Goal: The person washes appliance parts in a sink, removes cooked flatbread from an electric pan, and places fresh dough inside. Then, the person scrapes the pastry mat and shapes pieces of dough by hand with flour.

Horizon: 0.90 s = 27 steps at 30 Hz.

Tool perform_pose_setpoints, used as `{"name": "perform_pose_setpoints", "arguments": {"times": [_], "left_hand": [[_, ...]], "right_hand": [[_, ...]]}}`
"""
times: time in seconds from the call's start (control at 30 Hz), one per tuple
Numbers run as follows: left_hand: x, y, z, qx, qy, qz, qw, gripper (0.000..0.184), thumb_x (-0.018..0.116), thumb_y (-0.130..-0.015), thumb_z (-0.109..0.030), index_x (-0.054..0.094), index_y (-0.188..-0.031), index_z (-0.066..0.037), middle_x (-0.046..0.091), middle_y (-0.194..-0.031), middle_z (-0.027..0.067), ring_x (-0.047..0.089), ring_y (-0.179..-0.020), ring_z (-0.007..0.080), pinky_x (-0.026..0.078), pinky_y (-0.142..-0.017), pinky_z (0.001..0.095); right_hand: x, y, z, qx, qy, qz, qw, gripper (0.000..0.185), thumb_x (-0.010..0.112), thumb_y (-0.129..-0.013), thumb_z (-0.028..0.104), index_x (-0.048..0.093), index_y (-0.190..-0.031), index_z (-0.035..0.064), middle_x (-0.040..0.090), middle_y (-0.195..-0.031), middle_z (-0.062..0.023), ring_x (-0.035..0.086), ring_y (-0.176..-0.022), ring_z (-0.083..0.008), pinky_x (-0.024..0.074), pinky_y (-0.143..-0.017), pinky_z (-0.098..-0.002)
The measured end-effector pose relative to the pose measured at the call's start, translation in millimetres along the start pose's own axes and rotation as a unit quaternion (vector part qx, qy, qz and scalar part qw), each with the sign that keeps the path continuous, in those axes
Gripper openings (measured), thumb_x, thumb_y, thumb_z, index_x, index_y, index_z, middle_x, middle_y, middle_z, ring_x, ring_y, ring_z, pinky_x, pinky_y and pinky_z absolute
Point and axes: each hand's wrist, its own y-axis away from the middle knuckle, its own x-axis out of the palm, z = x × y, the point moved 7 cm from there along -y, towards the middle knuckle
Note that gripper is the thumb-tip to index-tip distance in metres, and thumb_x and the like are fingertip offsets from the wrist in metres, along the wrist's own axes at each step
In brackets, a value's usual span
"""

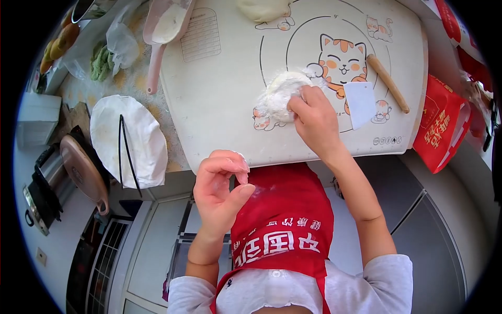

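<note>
A round, flour-covered white mound (285, 97) lies on the printed kneading mat (219, 104); whether it is dough or loose flour underneath I cannot tell. My right hand (316, 118) is at the mound's right side, fingers curled and closed, touching it. Whatever lies between those fingertips is hidden. Off the mat's front edge, above the red apron (282, 209), my left hand (222, 183) holds nothing. Its fingers are bent, the thumb is apart from them, and white flour sticks to the fingertips. A smooth lump of pale dough (264, 8) sits at the mat's far edge.
Right of the mound lie a white scraper (361, 104) and a wooden rolling pin (388, 83). A red packet (442, 123) stands beyond the mat's right edge. To the left are a pink scoop of flour (170, 23), a white cloth cover (128, 141) and a pan (83, 170).
</note>
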Motion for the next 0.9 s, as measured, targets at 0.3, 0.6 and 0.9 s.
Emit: {"name": "perform_pose_setpoints", "arguments": {"times": [0.3,0.6,0.9], "left_hand": [[-13,3,13,-0.026,-0.005,-0.026,0.999,0.022,0.062,-0.083,0.000,0.050,-0.101,-0.002,0.053,-0.099,0.0101,0.051,-0.087,0.0147,0.043,-0.076,0.0265],[-14,1,21,-0.052,-0.040,-0.048,0.997,0.012,0.056,-0.087,-0.005,0.050,-0.098,-0.003,0.052,-0.092,0.0085,0.047,-0.076,0.0126,0.040,-0.071,0.0250],[-8,-3,20,-0.062,-0.048,-0.035,0.996,0.012,0.055,-0.088,-0.005,0.050,-0.099,-0.004,0.053,-0.094,0.0090,0.048,-0.077,0.0129,0.041,-0.072,0.0266]], "right_hand": [[24,10,-14,-0.013,0.074,0.015,0.997,0.043,0.060,-0.082,0.020,0.053,-0.123,0.0104,0.041,-0.139,-0.0087,0.038,-0.129,-0.0250,0.0332,-0.104,-0.0405],[42,58,-25,-0.046,0.171,0.105,0.979,0.066,0.057,-0.080,0.049,0.044,-0.133,0.0120,0.036,-0.144,-0.0061,0.032,-0.133,-0.0224,0.0235,-0.110,-0.0404],[76,80,-1,-0.106,0.132,0.126,0.977,0.076,0.057,-0.077,0.055,0.038,-0.137,0.0124,0.030,-0.148,-0.0046,0.028,-0.136,-0.0208,0.0165,-0.113,-0.0406]]}}
